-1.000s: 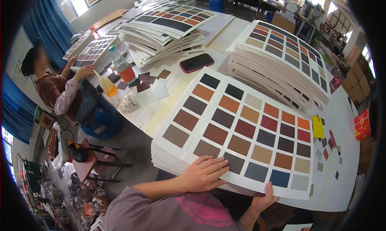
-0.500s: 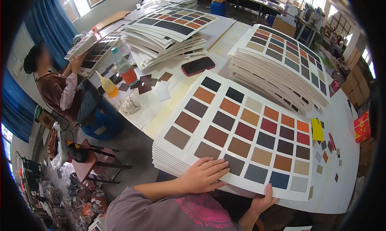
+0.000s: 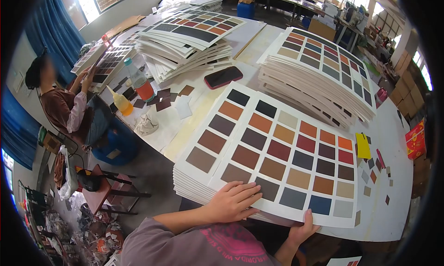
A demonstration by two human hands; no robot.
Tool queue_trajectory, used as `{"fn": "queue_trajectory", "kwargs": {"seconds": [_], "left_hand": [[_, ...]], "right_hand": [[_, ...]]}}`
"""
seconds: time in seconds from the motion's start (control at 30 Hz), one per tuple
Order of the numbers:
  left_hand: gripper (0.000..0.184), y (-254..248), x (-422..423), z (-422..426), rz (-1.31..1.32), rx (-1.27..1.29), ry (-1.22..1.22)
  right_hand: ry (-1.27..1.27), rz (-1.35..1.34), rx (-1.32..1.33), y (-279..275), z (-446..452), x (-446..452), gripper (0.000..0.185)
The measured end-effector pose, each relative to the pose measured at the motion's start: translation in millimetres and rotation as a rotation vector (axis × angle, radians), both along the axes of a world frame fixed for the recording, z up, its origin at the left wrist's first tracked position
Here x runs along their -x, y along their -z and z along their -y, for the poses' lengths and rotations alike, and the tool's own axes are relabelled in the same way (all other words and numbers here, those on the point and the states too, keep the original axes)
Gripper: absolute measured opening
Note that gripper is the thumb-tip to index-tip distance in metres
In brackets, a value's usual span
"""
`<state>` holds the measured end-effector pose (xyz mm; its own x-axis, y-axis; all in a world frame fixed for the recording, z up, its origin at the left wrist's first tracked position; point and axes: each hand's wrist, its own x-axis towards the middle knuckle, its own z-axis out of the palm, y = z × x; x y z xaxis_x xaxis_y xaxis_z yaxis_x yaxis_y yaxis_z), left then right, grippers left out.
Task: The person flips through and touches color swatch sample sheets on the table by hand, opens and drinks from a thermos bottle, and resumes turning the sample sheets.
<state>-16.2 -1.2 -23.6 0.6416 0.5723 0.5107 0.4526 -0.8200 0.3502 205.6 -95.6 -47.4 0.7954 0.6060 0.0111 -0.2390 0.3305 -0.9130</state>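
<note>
A stack of white swatch cards with rows of coloured squares lies at the table's near edge. My left hand rests flat on the top card's lower left part, fingers stretched out and slightly spread. At the card's lower right edge, my right hand has its thumb on top and its other fingers hidden underneath, gripping the edge. Behind stands another tall card stack, with a dark phone to its left. A yellow paper piece lies just right of the near stack.
A co-worker sits at the left, handling a card. Near them stand a bottle and a squeeze bottle. A messy card stack is farther back. A stool stands at lower left; small swatches lie scattered at right.
The co-worker's hands have lifted a card, now tilted up between them. The whole view has shifted slightly. My two hands keep their places on the near stack.
</note>
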Motion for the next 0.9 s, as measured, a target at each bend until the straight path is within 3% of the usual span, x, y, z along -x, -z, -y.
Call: {"fn": "queue_trajectory", "kwargs": {"seconds": [0.9], "left_hand": [[0.041,0.8,-0.6,0.9,-0.009,0.003,-0.012]], "right_hand": [[0.011,-0.003,0.021,4.8,0.9,-3.1,0.042]]}}
